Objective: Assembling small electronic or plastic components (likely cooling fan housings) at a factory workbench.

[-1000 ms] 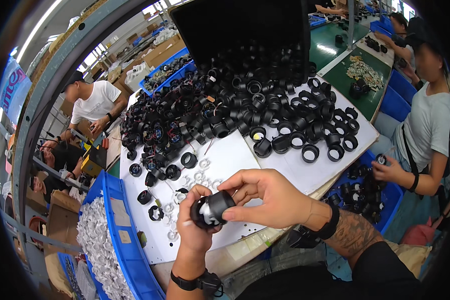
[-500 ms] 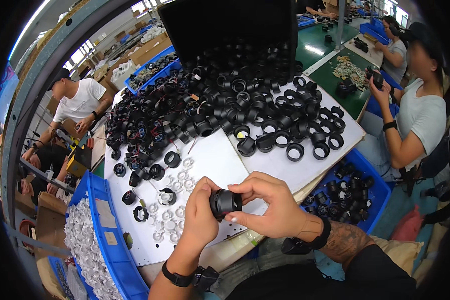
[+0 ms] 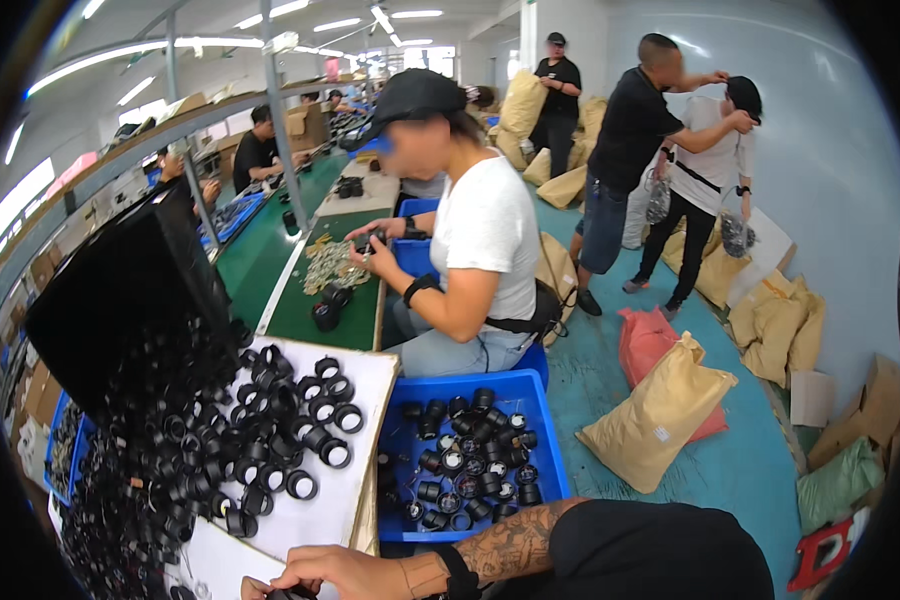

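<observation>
We see only one of our hands clearly: the right hand lies at the lower edge on the white board, fingers curled over a small black ring part that is mostly cut off, so we cannot tell how firmly it is held. Our left hand is out of view. Above it, one heap of black rings spreads over the board, far too many to count. Just right of the board stands one blue bin holding about two dozen finished black parts. One co-worker in a white shirt sits beyond the bin at the green bench. One red sack and one tan sack lie on the floor.
</observation>
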Demonstrator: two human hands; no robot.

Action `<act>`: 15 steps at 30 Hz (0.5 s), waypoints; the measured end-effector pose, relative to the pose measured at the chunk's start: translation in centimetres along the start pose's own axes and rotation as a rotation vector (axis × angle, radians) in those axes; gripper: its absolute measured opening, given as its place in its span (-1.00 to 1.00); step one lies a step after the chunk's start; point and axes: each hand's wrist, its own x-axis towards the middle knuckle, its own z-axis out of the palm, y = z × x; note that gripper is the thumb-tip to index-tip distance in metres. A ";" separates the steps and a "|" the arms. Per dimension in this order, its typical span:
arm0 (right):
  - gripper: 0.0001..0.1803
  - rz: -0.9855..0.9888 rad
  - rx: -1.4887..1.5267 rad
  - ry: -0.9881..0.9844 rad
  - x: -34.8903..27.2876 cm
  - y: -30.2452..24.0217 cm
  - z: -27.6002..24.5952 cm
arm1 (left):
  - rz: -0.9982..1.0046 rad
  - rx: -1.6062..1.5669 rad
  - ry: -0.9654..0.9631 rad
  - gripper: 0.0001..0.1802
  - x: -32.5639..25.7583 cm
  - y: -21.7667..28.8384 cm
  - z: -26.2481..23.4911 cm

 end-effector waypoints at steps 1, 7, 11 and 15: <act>-0.55 -0.021 -0.031 0.029 -0.4 0.3 -0.1 | -0.001 0.030 -0.062 -0.63 0.1 -0.3 -0.1; -0.61 -0.086 -0.070 -0.116 0.7 -2.4 -1.4 | -0.192 -0.085 0.099 -0.50 -2.1 2.0 1.7; -0.56 -0.037 -0.259 -0.243 1.5 -1.7 -4.0 | -0.182 0.099 -0.090 -0.43 -3.1 5.0 0.6; -0.55 0.155 -0.697 -0.242 -1.7 2.6 -11.4 | -0.046 0.325 0.147 -0.46 -3.0 5.9 -5.8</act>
